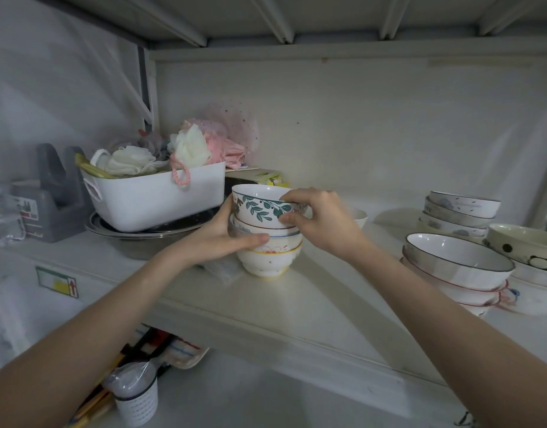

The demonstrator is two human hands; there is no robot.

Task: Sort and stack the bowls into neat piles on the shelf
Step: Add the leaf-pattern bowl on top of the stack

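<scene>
A small pile of bowls stands on the white shelf. The top one is a white bowl with green leaves. Under it sit a blue-rimmed bowl and a yellow-rimmed bowl. My left hand wraps the left side of the pile, thumb across the middle bowl. My right hand grips the right rim and wall of the leaf bowl. To the right stand a pile of wide bowls, a pile of grey-rimmed bowls behind it, and a cream spotted bowl.
A white tub filled with bath sponges rests on metal basins left of the pile. A grey container stands at the far left. Below the shelf edge are a white cup and some utensils. A small white bowl peeks behind my right hand.
</scene>
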